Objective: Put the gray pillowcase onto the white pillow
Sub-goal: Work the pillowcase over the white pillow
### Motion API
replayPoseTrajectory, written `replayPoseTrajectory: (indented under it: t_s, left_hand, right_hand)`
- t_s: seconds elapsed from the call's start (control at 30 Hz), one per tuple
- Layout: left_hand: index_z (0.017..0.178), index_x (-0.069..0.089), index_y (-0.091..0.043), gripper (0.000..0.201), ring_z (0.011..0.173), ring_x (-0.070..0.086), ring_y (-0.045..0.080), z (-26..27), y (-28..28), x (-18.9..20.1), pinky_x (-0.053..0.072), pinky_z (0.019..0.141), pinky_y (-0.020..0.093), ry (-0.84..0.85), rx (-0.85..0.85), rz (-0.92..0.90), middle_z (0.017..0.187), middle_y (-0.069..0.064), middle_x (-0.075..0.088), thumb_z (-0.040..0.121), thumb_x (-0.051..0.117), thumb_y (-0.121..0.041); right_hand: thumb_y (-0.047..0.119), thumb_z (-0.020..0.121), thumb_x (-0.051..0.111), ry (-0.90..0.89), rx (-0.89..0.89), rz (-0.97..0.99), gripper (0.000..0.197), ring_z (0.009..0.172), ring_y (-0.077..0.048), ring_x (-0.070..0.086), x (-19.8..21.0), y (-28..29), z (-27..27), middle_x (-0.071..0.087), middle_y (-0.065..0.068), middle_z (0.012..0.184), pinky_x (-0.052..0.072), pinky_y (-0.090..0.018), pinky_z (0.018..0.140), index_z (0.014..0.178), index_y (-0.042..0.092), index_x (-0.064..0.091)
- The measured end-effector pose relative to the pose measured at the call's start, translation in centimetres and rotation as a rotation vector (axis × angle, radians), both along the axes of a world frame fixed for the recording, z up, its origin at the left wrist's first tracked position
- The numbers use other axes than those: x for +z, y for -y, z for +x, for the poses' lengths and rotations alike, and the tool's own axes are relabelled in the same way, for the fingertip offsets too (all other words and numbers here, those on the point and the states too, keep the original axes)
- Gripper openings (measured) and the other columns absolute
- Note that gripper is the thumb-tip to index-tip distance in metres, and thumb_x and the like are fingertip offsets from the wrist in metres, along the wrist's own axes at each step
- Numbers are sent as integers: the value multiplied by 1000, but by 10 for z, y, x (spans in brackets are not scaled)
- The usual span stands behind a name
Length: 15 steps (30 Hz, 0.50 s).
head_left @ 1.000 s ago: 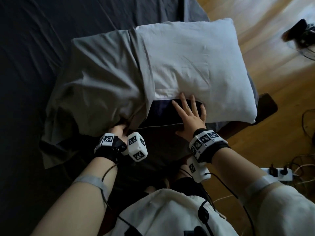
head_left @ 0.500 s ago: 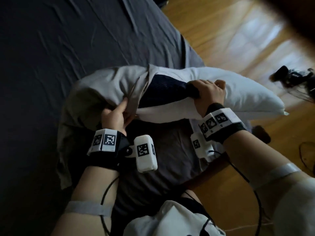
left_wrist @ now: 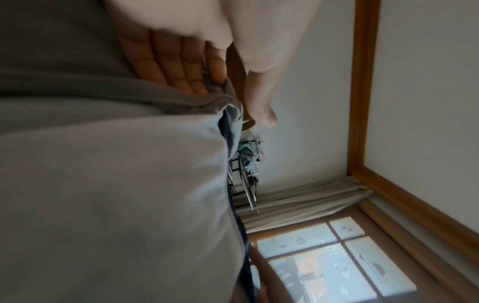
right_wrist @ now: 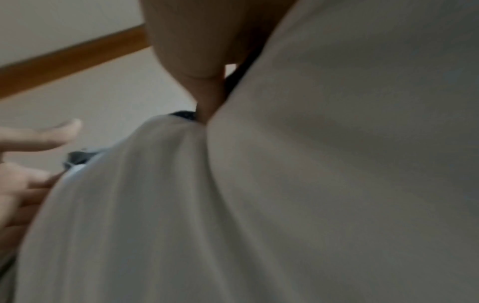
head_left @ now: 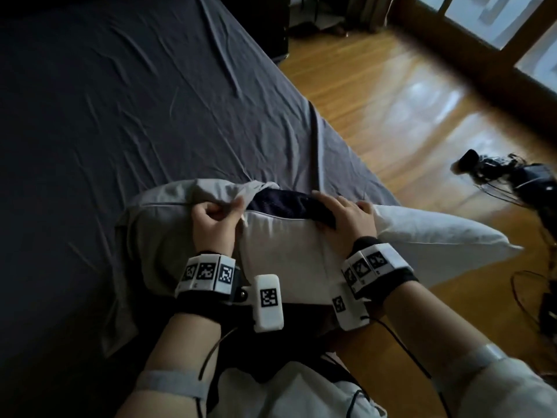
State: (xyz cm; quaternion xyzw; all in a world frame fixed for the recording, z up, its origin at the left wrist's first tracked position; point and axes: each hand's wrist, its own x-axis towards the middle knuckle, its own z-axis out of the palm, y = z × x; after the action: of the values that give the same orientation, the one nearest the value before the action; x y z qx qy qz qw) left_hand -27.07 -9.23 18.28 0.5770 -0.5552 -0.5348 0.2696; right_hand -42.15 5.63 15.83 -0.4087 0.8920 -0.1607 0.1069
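In the head view, we hold the white pillow (head_left: pixel 289 257) on edge over the near corner of the bed (head_left: pixel 120 110), its bare end pointing toward 3 o'clock over the wooden floor (head_left: pixel 391 95). The gray pillowcase (head_left: pixel 156 236) covers the end toward 9 o'clock, roughly a third of the pillow by our estimate. Our left hand (head_left: pixel 215 224) pinches the pillowcase hem between curled fingers and thumb at the pillow's top edge, presumably so the opening can be drawn toward the bare end. Our right hand (head_left: pixel 351 220) curls over the top edge just toward 3 o'clock of the hem, gripping the pillow and a dark fabric panel (head_left: pixel 292 203) there; this likely steadies the pillow against the pull.

In the left wrist view, the fingers (left_wrist: pixel 171 67) lie close together and bend into the bunched gray hem (left_wrist: pixel 181 98), with the thumb (left_wrist: pixel 261 96) extended beside them at 3 o'clock. The pillow's pale surface fills the frame below.

In the right wrist view, blurred white fabric (right_wrist: pixel 337 164) fills most of the frame. The thumb (right_wrist: pixel 204 67) presses into the pillow at 12 o'clock; how the other fingers lie we cannot tell here. The left hand's fingers (right_wrist: pixel 39 139) show at 9 o'clock.
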Motion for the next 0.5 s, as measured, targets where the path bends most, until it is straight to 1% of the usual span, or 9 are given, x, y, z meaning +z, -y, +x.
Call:
replayPoseTrajectory:
  t_s: [0.07,0.13,0.17,0.23,0.27,0.3,0.37,0.43,0.5]
  left_hand:
    - [91,53,-14,36,82,55,16,0,-3,1,39,75,23,87,-99,-108,89,2,60,69,78,-29]
    - [86,63,-12,27,77,57,17,0,-4,1,39,71,23,207,-228,-202,81,3,63,71,76,-30]
    - [85,67,-9,25,75,58,18,1,-3,1,39,70,23,242,-269,-235,78,4,64,74,74,-30]
    - [85,71,-5,24,72,57,17,-4,-3,2,38,68,24,234,-315,-252,74,8,66,80,68,-29]
    - [84,71,-5,23,70,56,16,-11,-8,4,39,68,25,204,-366,-234,71,9,67,82,65,-27]
    - [82,72,-6,20,67,54,14,-20,-16,6,40,67,26,165,-456,-188,64,7,66,83,65,-24]
    - [72,71,-13,14,60,52,10,-36,-38,11,42,64,26,86,-638,-54,49,-8,61,83,65,-19]
    - [62,67,-18,21,56,51,9,-42,-44,12,44,64,26,-1,-629,73,45,-11,59,83,65,-17]
    - [56,65,-18,28,56,46,14,-39,-32,9,39,60,28,-39,-528,97,46,-9,57,84,64,-18]
  right_hand:
    - [60,72,43,10,27,-67,64,112,-20,57,6,0,5,55,5,130,29,-42,95,132,39,43]
    - [74,60,38,-5,97,-21,81,118,-19,52,10,2,8,50,6,135,28,-42,95,134,43,38]
    - [77,55,43,-12,123,29,87,121,-19,50,12,3,10,47,7,137,28,-41,96,135,46,35]
    - [74,55,60,2,139,109,90,125,-19,46,10,6,13,43,8,140,27,-41,99,136,49,30]
    - [72,57,62,18,130,112,88,125,-18,46,8,7,15,43,9,140,28,-40,98,136,49,31]
    - [71,58,59,29,117,97,84,125,-18,46,6,8,17,44,11,139,29,-39,96,135,47,35]
    - [68,58,42,60,62,28,76,123,-18,49,3,10,18,50,11,135,31,-39,91,128,41,47]
    - [68,56,37,82,16,-16,78,121,-18,51,1,9,15,55,9,131,32,-39,90,126,37,50]
    - [70,58,52,88,29,0,81,121,-16,51,3,8,9,54,9,133,30,-36,95,131,37,45]
